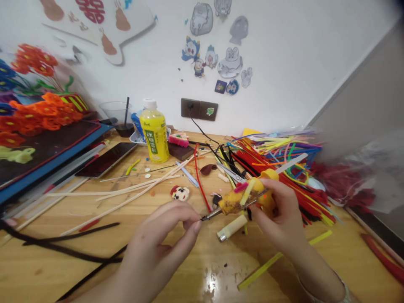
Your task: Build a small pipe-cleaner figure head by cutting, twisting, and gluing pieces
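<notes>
My right hand [280,210] is closed around a yellow hot glue gun [233,200], stained brown, with a pale glue stick [292,162] sticking out of its back. The metal nozzle points left. At the nozzle tip, thumb and forefinger of my left hand [167,235] pinch together on a tiny dark piece [204,218], too small to name. Just below the glue gun lies a pale yellow lighter [232,228]. A red pipe cleaner [202,181] and a small painted face [179,193] rest behind my fingers.
Bundled coloured pipe cleaners [271,164] spread over the right back. Scissors [232,172], wooden sticks [142,185], a phone [106,160] and a yellow drink bottle [154,132] lie or stand beyond my hands. Black pipe cleaners [69,248] cross the left front, a yellow strip [261,271] the right front.
</notes>
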Tool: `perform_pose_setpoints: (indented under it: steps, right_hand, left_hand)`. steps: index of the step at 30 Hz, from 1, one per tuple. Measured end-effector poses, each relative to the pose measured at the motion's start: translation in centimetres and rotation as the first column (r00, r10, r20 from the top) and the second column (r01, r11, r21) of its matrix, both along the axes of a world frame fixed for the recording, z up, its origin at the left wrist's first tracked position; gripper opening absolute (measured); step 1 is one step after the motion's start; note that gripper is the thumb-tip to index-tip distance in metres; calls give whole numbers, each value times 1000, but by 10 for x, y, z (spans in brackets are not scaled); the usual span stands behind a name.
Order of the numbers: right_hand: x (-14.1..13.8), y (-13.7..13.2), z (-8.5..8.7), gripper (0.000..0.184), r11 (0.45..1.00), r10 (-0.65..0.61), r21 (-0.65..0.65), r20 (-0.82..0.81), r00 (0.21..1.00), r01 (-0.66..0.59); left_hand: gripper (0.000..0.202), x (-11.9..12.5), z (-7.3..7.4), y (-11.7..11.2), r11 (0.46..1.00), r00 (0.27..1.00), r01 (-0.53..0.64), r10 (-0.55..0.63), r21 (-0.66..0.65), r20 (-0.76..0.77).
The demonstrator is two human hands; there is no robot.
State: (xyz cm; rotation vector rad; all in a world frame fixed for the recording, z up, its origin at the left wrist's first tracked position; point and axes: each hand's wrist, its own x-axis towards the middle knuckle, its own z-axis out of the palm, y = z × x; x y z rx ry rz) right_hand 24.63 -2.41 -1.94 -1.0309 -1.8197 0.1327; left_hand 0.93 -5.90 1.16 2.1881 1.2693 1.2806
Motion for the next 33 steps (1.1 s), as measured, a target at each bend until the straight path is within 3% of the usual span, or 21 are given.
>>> perform_pose_setpoints:
  steps: [5, 8, 11, 14, 16, 19, 21, 23, 25, 28, 33]
  right_hand:
    - [0, 4, 10, 48, 996, -83, 51, 122, 989, 78]
    - [5, 17, 12, 48, 968, -228, -51, 224, 947, 245]
    - [20, 36, 2, 55, 905, -331, -169, 300, 895, 391]
    - [37, 54, -15, 56, 885, -358, -190, 303, 883, 424]
    - [43, 59, -22, 51, 868, -405, -134, 364, 839, 477]
    - [37, 55, -21, 35, 828, -524, 48, 425, 738, 559]
    - [19, 46, -14, 21, 873, -470, 95, 428, 772, 479]
    - [-6, 35, -8, 12, 980, -178, 1, 462, 869, 201]
    - [-30, 25, -5, 11, 988, 115, -146, 525, 843, -44]
    - [-53, 16, -9, 7, 979, 175, -186, 583, 793, -79]
    - [-58, 17, -18, 3, 982, 166, -174, 653, 739, -66]
  left_hand:
    - [10, -3, 4, 0, 1000, 1000, -27, 27, 5, 8]
    - [8, -7, 5, 4, 997, 997, -75, 75, -4, 5]
    - [8, -10, 4, 10, 990, 990, -140, 140, -18, 11]
    - [12, -11, 0, 18, 983, 985, -169, 171, -72, 27]
    - [14, -11, -3, 23, 982, 985, -159, 164, -100, 46]
    - [14, -11, -8, 27, 987, 992, -109, 115, -116, 49]
    - [13, -11, -9, 28, 990, 996, -82, 85, -115, 27]
    - [13, -11, -9, 29, 992, 998, -64, 65, -105, 5]
    - [13, -11, -9, 29, 995, 998, -54, 53, -89, -17]
    - [13, -11, -8, 29, 996, 998, -54, 51, -67, -45]
    - [14, -11, -9, 29, 998, 996, -35, 31, -49, -82]
